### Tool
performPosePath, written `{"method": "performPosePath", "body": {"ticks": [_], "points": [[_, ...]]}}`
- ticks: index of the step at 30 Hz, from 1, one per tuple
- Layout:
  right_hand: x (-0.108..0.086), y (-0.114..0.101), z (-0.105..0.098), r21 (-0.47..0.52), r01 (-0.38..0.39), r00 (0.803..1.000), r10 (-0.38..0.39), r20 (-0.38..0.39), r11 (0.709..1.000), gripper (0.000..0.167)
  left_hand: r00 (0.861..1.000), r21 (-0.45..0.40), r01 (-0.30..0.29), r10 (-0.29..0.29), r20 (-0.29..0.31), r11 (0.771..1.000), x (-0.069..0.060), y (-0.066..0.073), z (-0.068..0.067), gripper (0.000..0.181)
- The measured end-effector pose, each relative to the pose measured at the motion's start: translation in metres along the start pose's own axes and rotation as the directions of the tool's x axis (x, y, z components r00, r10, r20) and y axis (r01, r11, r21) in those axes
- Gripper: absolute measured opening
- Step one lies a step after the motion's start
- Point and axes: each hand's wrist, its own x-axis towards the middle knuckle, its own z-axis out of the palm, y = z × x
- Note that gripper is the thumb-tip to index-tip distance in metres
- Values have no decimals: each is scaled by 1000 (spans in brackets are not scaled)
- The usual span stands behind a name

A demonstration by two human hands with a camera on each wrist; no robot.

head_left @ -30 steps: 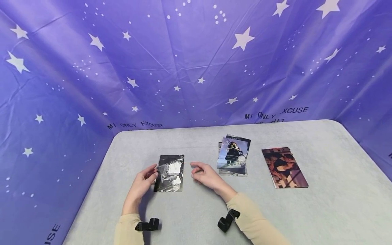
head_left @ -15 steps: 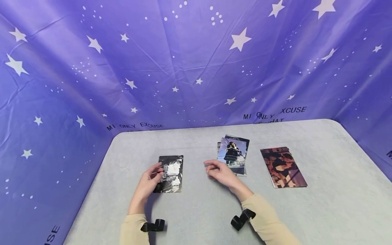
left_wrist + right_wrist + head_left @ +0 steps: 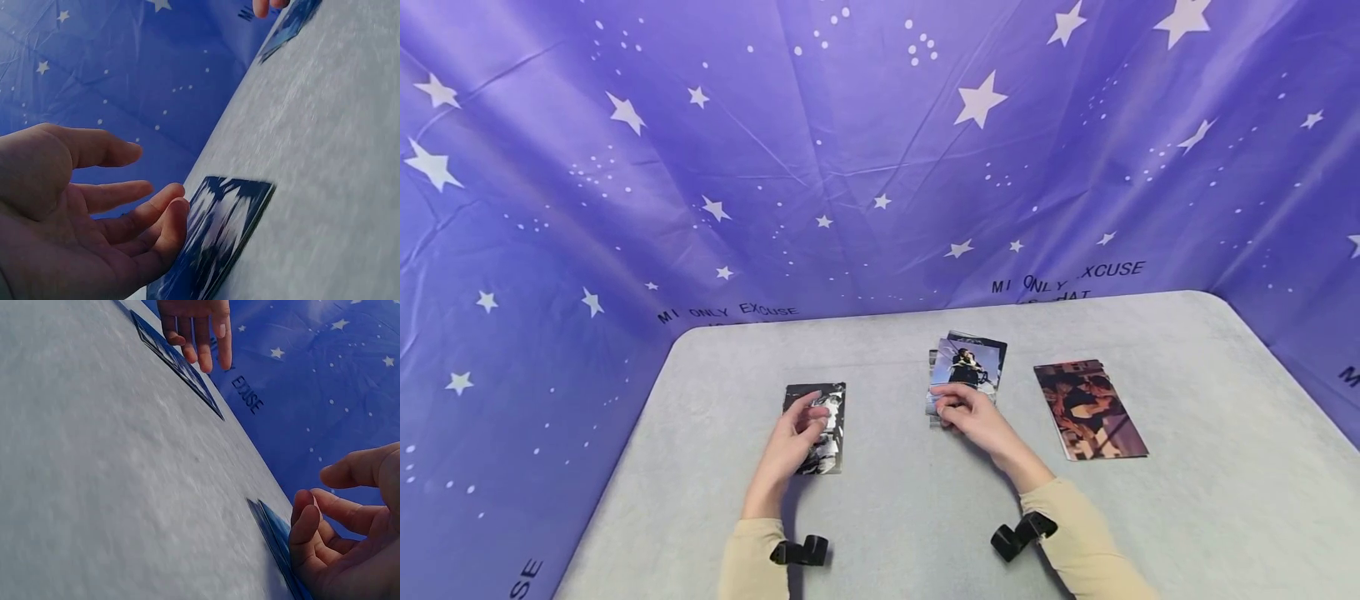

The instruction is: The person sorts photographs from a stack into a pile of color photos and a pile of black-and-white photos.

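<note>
On the left lies a stack of black-and-white photo cards [image 3: 829, 460]; my left hand [image 3: 788, 450] is over it, fingers loosely bent and holding nothing. In the left wrist view the left hand [image 3: 94, 212] has its thumb apart from the fingers, beside the stack [image 3: 219, 219]. My right hand [image 3: 981, 425] is over the lower part of the middle stack, whose top card [image 3: 973, 358] shows figures against a blue sky. The right wrist view shows the right hand [image 3: 356, 531] with bent fingers and nothing gripped, by the middle stack's edge [image 3: 275, 537]; whether it touches the cards I cannot tell.
A third stack of reddish-brown cards [image 3: 1090, 412] lies tilted on the right of the grey table [image 3: 1217, 417]. Behind the table hangs a purple cloth [image 3: 850, 150] with white stars and lettering. A black strap device sits on each wrist.
The right hand has moved right, from between the left and middle stacks to over the middle one. My left hand has shifted right, from the left stack's edge to above it. The stacks keep their places.
</note>
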Motion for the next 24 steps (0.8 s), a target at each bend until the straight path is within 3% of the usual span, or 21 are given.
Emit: {"method": "performPosePath", "body": {"ticks": [9, 16, 24], "points": [[-3, 0, -17, -21, -10, 1000, 9, -27, 1000, 35, 999, -55, 21, -19, 37, 998, 8, 2, 17, 46], [-5, 1, -31, -16, -17, 997, 16, -73, 1000, 35, 997, -97, 7, 1, 82, 995, 15, 5, 34, 45], [-8, -1, -43, 3, -2, 995, 3, -98, 1000, 38, 991, -134, 50, -33, 127, 990, 27, 7, 55, 45]]}}
